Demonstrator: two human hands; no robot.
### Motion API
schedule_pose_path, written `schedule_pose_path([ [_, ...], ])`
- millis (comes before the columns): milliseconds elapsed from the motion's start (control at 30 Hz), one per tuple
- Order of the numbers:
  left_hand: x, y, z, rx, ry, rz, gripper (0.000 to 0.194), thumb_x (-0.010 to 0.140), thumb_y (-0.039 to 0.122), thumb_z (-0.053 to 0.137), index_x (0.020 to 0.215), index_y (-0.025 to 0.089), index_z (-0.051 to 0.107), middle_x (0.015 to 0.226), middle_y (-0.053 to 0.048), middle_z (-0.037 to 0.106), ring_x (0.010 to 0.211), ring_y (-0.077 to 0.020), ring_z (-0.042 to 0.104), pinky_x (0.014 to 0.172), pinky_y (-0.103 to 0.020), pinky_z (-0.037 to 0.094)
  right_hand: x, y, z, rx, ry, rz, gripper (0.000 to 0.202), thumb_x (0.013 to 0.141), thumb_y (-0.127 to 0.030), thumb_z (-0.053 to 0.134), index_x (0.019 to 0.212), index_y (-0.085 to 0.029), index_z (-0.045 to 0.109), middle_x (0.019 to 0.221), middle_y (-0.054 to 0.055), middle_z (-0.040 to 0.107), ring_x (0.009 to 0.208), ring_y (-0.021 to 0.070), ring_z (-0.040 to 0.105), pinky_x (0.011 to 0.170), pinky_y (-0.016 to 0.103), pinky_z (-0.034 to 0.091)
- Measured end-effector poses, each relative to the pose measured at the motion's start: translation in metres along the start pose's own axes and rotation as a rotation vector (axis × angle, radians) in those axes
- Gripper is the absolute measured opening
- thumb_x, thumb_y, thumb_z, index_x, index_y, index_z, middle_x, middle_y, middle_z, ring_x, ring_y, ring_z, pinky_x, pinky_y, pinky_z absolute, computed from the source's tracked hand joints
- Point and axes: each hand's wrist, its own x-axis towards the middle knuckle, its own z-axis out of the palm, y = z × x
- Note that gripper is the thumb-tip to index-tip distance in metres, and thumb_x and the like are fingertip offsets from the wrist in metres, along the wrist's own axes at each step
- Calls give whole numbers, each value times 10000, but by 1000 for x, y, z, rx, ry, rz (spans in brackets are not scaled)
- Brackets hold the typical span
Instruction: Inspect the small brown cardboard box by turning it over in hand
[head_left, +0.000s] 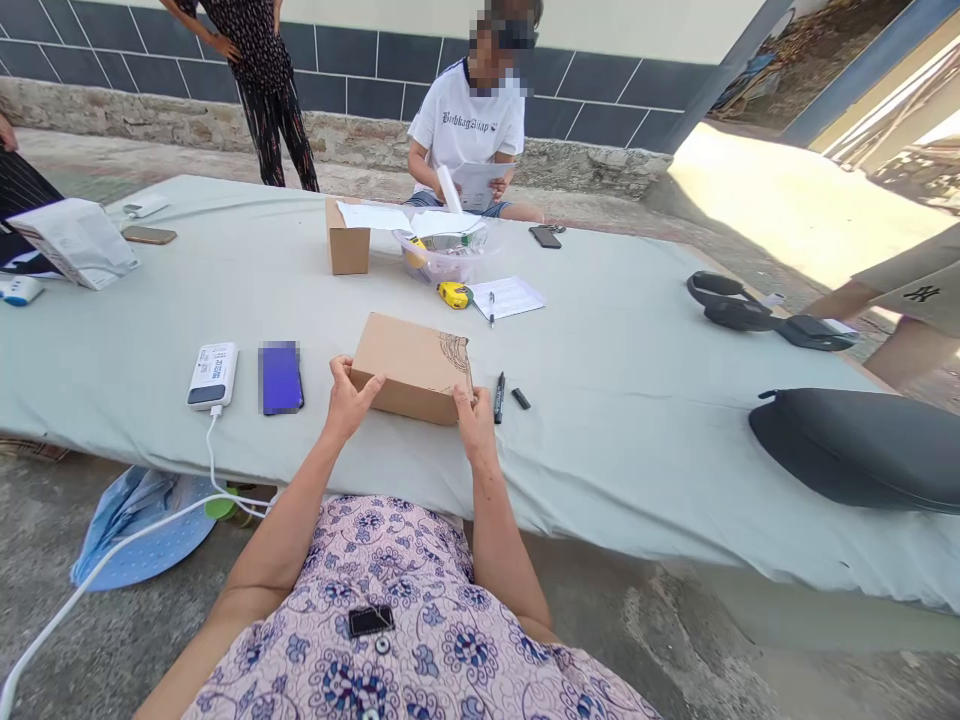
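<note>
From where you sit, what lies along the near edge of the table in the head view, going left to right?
White power bank → blue phone → left hand → cardboard box, gripped at both near corners → right hand → black marker → marker cap → dark bag.

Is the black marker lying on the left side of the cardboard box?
No, the black marker lies on the right side of the cardboard box, next to the right hand.

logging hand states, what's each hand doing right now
Left hand: closed on the near left corner of the cardboard box.
Right hand: closed on the box's near right corner.
</note>
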Motion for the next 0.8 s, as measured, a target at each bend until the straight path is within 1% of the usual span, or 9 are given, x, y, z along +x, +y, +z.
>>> schedule_pose_path([
  [67,-2,2,1,46,31,-68,550,827,491,690,1180,259,338,1195,-76,597,1079,-215,636,903,-344,492,-2,-4,0,-22,2,3,603,775,-790,520,1024,-242,493,830,18,684,736,203,602,704,342,434],
  [133,-4,5,3,55,4,-110,576,846,484,682,1253,259,340,1257,-98,606,1121,-233,636,934,-367,493,-4,-8,-3,-47,5,10,617,779,-781,523,1059,-231,519,907,50,721,806,225,640,748,359,463],
  [233,-6,8,5,57,-49,-124,659,881,463,654,1408,270,308,1367,-128,595,1211,-266,618,1002,-416,488,-6,-11,-5,-41,4,1,658,797,-748,525,1185,-217,544,1148,121,738,1028,277,678,875,404,506],
  [333,-7,9,6,68,-31,-96,728,888,418,649,1495,249,286,1493,-153,525,1327,-300,563,1104,-465,446,-7,-12,-3,9,28,-71,780,813,-683,539,1414,-196,440,1433,173,620,1295,306,608,1049,454,487],
  [400,-7,9,7,76,4,-50,786,875,387,664,1531,220,264,1553,-171,466,1408,-316,502,1170,-486,398,-9,-14,0,0,64,-137,827,815,-632,558,1481,-174,383,1520,196,543,1402,313,538,1136,481,441],
  [500,-7,11,6,74,55,20,875,858,396,693,1570,224,213,1602,-186,404,1512,-329,391,1226,-502,344,-12,-21,2,-67,99,-222,818,813,-585,587,1489,-165,396,1539,207,522,1445,322,502,1171,500,422],
  [600,-8,16,6,120,80,75,927,838,451,719,1581,242,205,1650,-181,335,1553,-344,323,1241,-523,326,-12,-29,0,-126,105,-241,815,821,-581,598,1507,-193,388,1544,195,521,1432,331,515,1151,512,445],
  [700,-8,22,9,254,88,112,967,813,465,741,1583,211,215,1652,-201,328,1538,-372,336,1213,-556,358,-11,-34,0,-173,113,-237,812,826,-580,602,1513,-208,383,1553,185,511,1425,346,511,1150,541,438],
  [800,-8,25,15,344,63,125,971,799,469,751,1576,193,239,1615,-215,373,1497,-386,389,1145,-558,439,-11,-33,5,-194,96,-286,791,838,-568,597,1509,-201,394,1562,182,492,1458,351,458,1163,555,420],
])
